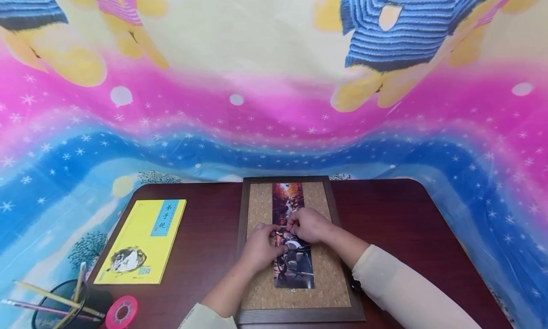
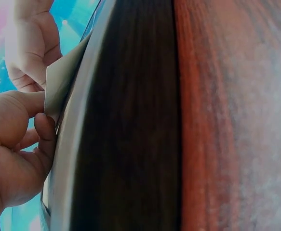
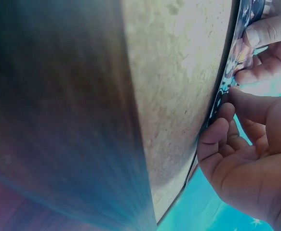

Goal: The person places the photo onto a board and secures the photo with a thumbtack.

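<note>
A cork board [image 1: 257, 291] in a dark wooden frame lies on the table, and a narrow autumn-forest photo [image 1: 284, 195] is on its upper part. Just below it is a motorcycle photo [image 1: 293, 272], its top edge close to the forest photo's lower end. My left hand [image 1: 260, 247] pinches the motorcycle photo's upper left side; the left wrist view shows the pale back of a raised corner [image 2: 60, 84]. At the top edge, my right hand [image 1: 310, 225] has thumb and fingertips together on the photo. Whether something small sits between those fingertips is hidden.
A yellow book [image 1: 132, 248] lies on the left of the dark red table [image 1: 398, 224]. At the near left stand a black mesh pencil holder [image 1: 96, 298] with several pencils and a pink tape roll [image 1: 122, 312]. A patterned cloth [image 1: 274, 105] hangs behind the table.
</note>
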{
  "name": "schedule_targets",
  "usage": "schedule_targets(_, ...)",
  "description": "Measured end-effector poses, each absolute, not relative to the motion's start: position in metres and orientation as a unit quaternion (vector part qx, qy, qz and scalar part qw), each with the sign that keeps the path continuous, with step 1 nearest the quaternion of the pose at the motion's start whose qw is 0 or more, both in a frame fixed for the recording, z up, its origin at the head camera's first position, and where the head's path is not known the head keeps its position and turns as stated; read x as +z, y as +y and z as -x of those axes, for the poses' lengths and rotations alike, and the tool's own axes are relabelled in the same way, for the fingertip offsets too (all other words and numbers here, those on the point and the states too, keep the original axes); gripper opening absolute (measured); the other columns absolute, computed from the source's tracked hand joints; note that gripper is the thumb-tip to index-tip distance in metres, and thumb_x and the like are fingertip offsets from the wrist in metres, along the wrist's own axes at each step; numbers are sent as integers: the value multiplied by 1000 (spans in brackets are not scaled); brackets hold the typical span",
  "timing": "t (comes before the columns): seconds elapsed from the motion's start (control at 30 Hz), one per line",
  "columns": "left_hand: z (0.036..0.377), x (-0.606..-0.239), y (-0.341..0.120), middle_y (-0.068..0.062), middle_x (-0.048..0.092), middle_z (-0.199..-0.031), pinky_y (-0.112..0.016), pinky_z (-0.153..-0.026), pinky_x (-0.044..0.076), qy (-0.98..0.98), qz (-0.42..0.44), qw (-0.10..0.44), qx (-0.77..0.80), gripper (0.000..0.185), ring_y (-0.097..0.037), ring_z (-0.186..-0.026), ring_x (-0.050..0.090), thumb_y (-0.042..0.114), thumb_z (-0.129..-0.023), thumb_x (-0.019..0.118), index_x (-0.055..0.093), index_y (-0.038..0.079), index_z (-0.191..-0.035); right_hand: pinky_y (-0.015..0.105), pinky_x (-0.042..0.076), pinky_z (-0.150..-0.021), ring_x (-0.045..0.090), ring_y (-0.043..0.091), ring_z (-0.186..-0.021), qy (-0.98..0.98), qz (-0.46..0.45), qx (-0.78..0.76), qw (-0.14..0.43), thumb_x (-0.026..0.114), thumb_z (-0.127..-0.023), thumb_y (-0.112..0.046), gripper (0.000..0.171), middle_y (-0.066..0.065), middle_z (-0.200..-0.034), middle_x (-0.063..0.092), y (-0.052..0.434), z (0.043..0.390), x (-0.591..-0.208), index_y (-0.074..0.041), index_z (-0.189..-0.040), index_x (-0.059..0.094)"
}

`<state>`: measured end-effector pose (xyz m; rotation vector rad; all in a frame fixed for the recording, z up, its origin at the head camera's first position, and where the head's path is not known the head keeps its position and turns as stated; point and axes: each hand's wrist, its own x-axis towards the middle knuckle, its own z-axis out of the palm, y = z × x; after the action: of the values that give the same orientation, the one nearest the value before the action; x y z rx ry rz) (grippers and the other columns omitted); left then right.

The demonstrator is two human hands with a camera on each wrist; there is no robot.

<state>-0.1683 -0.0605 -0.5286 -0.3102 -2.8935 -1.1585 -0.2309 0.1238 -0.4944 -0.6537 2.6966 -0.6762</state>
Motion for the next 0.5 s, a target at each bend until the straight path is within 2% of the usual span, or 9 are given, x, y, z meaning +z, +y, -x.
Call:
schedule_targets(0.13,169,-528,-60,-2,59,-93,-33,-73,45,-926,99,7,-364,56,-14,-81,52,31,-66,86,68,9,-115,30,47,-68,56,9,-70,932,223,-247,142,60,-85,-5,19,-11,-73,61,124,232,-495,-21,-78,69)
schedule_targets(0.5,168,-527,-61,0,57,-92,-30,-70,43,-926,95,-3,-366,57,-12,-78,49,32,-67,85,67,11,-117,29,46,-69,56,10,-71,931,205,-256,159,66,-83,-8,16,-10,-74,63,125,238,-496,-21,-77,71)
